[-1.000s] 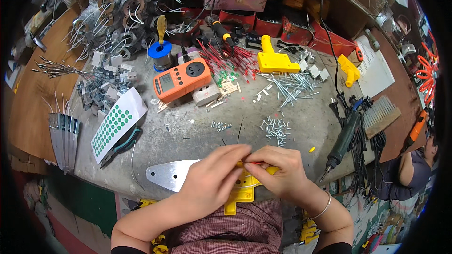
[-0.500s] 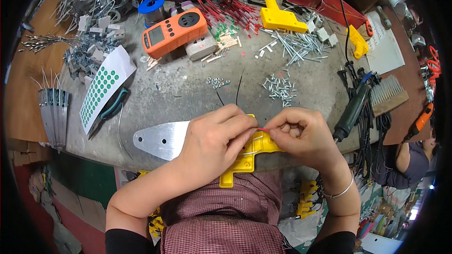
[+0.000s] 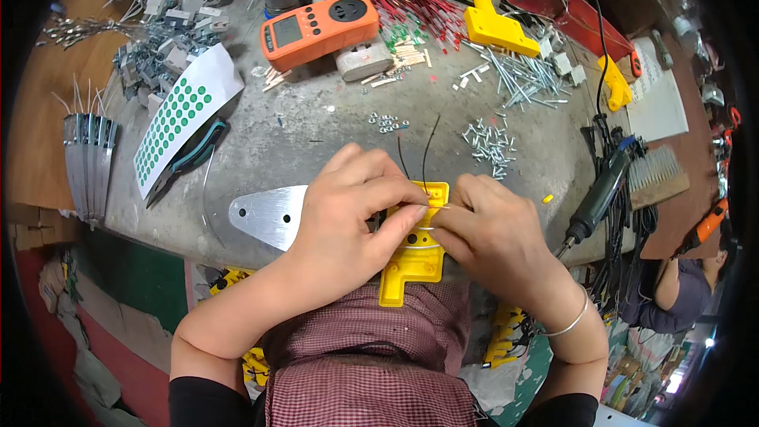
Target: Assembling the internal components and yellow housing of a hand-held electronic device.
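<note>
My left hand is closed in a pinch, thumb against fingers. My right hand is closed just beside it. A thin, reddish wire runs between the two pinches. Beneath them lies a yellow plastic housing half, hollow side up, at the table's near edge. A white wire crosses the housing. Two thin black leads stick out beyond its far end. Left of the housing, a flat metal plate with holes and a rounded end is partly hidden by my left hand.
Small nuts and a pile of screws lie ahead. An orange meter stands farther back. To the left are pliers and a sheet of green stickers; to the right, a soldering iron and a brush. Another person sits far right.
The view has shifted slightly. My right hand has turned, its back now more upward, and the red piece between my hands now shows as a thin wire. The yellow housing is more exposed.
</note>
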`<move>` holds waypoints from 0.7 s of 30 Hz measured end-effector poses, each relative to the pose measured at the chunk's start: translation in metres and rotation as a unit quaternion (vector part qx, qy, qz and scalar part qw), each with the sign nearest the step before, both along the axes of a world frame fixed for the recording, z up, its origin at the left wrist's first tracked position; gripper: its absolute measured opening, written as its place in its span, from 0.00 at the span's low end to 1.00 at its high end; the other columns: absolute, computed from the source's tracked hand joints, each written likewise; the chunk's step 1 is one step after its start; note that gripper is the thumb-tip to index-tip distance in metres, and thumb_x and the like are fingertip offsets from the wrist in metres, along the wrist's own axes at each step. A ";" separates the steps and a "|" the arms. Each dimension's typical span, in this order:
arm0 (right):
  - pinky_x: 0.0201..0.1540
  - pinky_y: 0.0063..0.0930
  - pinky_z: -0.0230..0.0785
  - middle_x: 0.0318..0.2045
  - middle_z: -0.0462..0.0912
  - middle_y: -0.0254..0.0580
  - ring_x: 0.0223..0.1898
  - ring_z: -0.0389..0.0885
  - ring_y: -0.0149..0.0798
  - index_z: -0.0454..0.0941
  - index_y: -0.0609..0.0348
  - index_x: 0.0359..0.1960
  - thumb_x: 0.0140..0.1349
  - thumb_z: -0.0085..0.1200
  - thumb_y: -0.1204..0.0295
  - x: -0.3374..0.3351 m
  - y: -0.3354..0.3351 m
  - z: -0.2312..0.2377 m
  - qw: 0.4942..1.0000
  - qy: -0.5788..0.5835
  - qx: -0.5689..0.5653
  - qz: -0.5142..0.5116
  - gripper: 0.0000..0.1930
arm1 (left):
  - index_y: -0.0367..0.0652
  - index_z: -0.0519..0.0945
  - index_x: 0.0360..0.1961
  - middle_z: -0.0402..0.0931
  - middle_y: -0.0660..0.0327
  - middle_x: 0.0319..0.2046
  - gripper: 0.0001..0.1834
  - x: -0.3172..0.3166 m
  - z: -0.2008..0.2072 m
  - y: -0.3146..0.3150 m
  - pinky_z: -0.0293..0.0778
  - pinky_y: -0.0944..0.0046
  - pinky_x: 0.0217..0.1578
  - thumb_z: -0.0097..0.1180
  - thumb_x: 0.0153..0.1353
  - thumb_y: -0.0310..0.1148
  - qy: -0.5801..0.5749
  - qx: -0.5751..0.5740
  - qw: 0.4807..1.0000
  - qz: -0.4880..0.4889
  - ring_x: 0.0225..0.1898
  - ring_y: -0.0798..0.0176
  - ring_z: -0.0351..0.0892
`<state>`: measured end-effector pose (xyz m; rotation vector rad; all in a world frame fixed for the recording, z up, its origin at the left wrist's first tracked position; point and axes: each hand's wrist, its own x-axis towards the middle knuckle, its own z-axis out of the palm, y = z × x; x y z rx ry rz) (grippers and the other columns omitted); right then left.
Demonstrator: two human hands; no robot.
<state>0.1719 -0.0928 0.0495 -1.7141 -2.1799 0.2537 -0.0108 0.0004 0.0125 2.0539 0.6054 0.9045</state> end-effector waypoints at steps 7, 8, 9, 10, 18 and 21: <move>0.26 0.32 0.68 0.25 0.73 0.36 0.26 0.76 0.40 0.82 0.56 0.33 0.48 0.62 0.77 -0.005 -0.008 0.020 0.998 0.052 0.019 -0.029 0.09 | 0.41 0.83 0.30 0.75 0.62 0.27 0.07 0.004 -0.003 -0.003 0.69 0.60 0.35 0.65 0.48 0.22 0.011 0.071 0.997 0.014 0.33 0.57 0.70; 0.26 0.32 0.68 0.25 0.73 0.36 0.26 0.76 0.40 0.82 0.56 0.33 0.48 0.62 0.77 -0.006 -0.007 0.018 0.998 0.048 0.021 -0.027 0.09 | 0.41 0.83 0.30 0.75 0.62 0.27 0.07 0.005 -0.002 -0.002 0.69 0.60 0.35 0.65 0.48 0.22 0.008 0.073 0.997 0.016 0.33 0.57 0.70; 0.24 0.31 0.68 0.26 0.74 0.36 0.25 0.76 0.39 0.82 0.56 0.35 0.47 0.62 0.78 -0.005 -0.007 0.014 0.997 0.020 0.077 -0.014 0.11 | 0.41 0.83 0.30 0.76 0.62 0.27 0.07 0.006 0.000 -0.001 0.69 0.60 0.36 0.65 0.48 0.22 0.000 0.051 0.999 0.002 0.33 0.57 0.71; 0.23 0.31 0.68 0.27 0.75 0.36 0.25 0.76 0.38 0.83 0.57 0.37 0.47 0.62 0.78 -0.005 -0.006 0.011 0.991 -0.009 0.133 0.000 0.13 | 0.41 0.83 0.30 0.77 0.61 0.28 0.07 0.007 0.001 -0.001 0.70 0.60 0.36 0.66 0.48 0.23 -0.008 0.030 0.999 -0.013 0.34 0.56 0.72; 0.23 0.31 0.69 0.26 0.73 0.38 0.26 0.77 0.40 0.78 0.56 0.31 0.54 0.60 0.75 -0.006 -0.002 0.007 0.991 0.024 0.130 -0.021 0.04 | 0.42 0.83 0.31 0.82 0.59 0.31 0.06 0.004 0.005 -0.006 0.72 0.58 0.41 0.65 0.50 0.27 0.000 0.050 0.998 -0.024 0.41 0.55 0.79; 0.24 0.32 0.70 0.27 0.73 0.40 0.24 0.76 0.41 0.76 0.56 0.31 0.55 0.60 0.76 -0.008 -0.002 0.004 0.991 0.098 0.082 -0.042 0.05 | 0.40 0.81 0.32 0.80 0.60 0.32 0.08 0.004 0.006 -0.009 0.70 0.55 0.45 0.63 0.50 0.29 0.017 0.104 0.994 -0.037 0.40 0.56 0.78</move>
